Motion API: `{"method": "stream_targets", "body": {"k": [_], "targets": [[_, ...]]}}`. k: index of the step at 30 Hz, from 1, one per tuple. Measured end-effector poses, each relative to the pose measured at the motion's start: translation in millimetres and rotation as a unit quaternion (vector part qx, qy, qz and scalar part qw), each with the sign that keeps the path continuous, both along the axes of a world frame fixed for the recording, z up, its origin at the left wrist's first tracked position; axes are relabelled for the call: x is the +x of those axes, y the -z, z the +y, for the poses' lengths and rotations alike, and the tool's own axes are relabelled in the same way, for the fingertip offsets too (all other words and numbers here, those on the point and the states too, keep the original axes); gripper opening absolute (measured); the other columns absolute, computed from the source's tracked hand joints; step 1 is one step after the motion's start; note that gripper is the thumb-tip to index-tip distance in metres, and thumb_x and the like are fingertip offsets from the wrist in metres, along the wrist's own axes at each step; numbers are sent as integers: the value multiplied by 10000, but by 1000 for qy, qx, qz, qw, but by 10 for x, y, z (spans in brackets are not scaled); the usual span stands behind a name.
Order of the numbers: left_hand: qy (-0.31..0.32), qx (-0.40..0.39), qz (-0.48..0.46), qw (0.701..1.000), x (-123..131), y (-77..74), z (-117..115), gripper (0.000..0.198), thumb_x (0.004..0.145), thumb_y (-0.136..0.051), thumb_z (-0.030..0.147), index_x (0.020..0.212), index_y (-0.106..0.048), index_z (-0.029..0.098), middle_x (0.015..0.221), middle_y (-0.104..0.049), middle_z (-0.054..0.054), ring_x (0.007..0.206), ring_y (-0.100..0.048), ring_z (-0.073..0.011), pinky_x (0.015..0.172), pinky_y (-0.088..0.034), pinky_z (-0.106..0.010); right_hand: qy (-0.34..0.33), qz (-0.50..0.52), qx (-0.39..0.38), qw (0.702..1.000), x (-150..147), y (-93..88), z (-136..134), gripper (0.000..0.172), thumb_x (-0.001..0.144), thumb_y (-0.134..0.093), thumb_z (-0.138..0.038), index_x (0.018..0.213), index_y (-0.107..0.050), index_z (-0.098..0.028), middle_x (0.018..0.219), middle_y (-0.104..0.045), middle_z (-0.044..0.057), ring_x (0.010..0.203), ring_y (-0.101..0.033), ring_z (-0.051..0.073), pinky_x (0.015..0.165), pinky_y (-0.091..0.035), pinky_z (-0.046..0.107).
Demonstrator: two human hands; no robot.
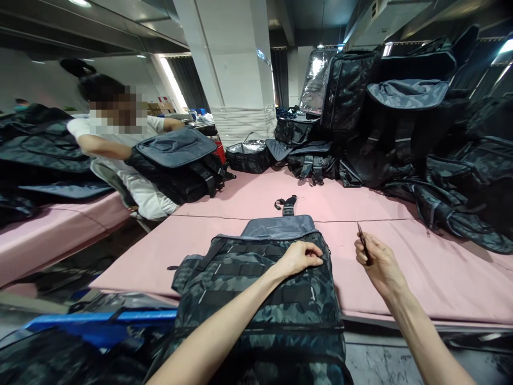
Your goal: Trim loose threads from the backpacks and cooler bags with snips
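A dark camouflage backpack (256, 278) lies in front of me, over the near edge of the pink-covered table, with its grey-lined flap (278, 226) folded out at the far end. My left hand (302, 256) rests on the bag's upper right part, thumb and fingers pinched together; anything between them is too small to make out. To the right, my right hand (377, 259) is raised above the table, apart from the bag. Its fingers close around small, dark thread snips (363, 243), the pointed end facing up and away. A black strap (288, 206) sticks out beyond the flap.
Piled camouflage bags (401, 123) line the table's far right side. A silver-lined open bag (248, 155) stands at the back. Another person (116, 139) handles a backpack (176, 160) at the left. A blue bin (100, 323) holding dark bags sits at the lower left.
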State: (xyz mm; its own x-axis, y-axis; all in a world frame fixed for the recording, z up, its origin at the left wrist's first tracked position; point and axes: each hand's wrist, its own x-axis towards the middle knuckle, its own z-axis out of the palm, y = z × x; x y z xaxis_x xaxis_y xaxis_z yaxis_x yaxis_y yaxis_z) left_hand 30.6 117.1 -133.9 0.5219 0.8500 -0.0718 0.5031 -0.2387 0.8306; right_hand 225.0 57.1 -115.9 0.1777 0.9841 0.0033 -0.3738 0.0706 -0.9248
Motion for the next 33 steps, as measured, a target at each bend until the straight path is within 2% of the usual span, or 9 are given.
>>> {"method": "stream_targets", "body": {"k": [3,6,11,15,18,21,25,27,33], "targets": [[-13,26,-6,1000,72,-14,7,283,658,-632,367,852,-699,173,663,-623,13,630,-536,-129,582,-378,-212,20,-161,4,987,55,27,2,383,666,-662,-478,868,-610,-157,660,-554,2,488,-395,73,454,-295,212],[-47,61,16,997,106,-69,17,196,687,-591,318,758,-706,175,640,-627,6,652,-551,-146,607,-382,-226,46,-328,22,943,75,213,-20,386,683,-631,-479,916,-601,-172,856,-645,59,714,-569,160,615,-418,259],[-70,50,-15,996,50,-47,35,193,721,-538,277,722,-675,140,632,-626,0,604,-540,-133,591,-391,-224,86,-596,58,796,28,308,-144,259,790,-532,-432,910,-645,-232,848,-689,28,706,-616,179,631,-421,277],[-82,63,-24,994,80,-35,13,179,734,-517,242,724,-655,130,659,-611,-4,620,-533,-129,613,-404,-228,119,-692,165,692,-127,192,-189,238,853,-481,-365,898,-660,-214,849,-694,46,706,-626,161,598,-394,251],[-88,88,-29,992,137,-91,2,137,718,-548,227,691,-651,140,746,-617,-14,694,-545,-136,679,-411,-240,127,-732,202,638,-223,130,-172,202,860,-488,-308,867,-661,-204,790,-692,47,714,-621,166,595,-371,249],[-110,110,-43,987,88,-185,52,150,745,-540,226,703,-655,140,754,-624,-20,712,-559,-142,694,-421,-243,134,-717,206,653,-201,103,-154,196,858,-486,-295,826,-659,-208,778,-692,37,704,-618,159,604,-371,246],[-213,157,-33,964,-227,-270,84,284,859,-403,226,993,-635,130,973,-632,-88,914,-555,-197,810,-402,-320,167,-632,104,750,13,124,-149,234,831,-493,-397,883,-647,-230,828,-694,12,687,-623,157,596,-402,246],[-235,220,28,946,-374,-248,-11,311,857,-438,209,1136,-574,184,1143,-574,-96,1042,-494,-226,874,-347,-378,162,-606,57,777,110,166,-153,275,811,-489,-440,911,-640,-234,822,-693,10,672,-620,166,588,-413,256],[-64,285,165,942,-334,-79,-408,169,806,-587,354,920,-674,263,985,-641,-24,945,-505,-199,807,-297,-378,101,-601,62,791,67,252,-193,276,808,-494,-443,920,-642,-237,843,-687,13,684,-613,162,620,-435,264]]}}
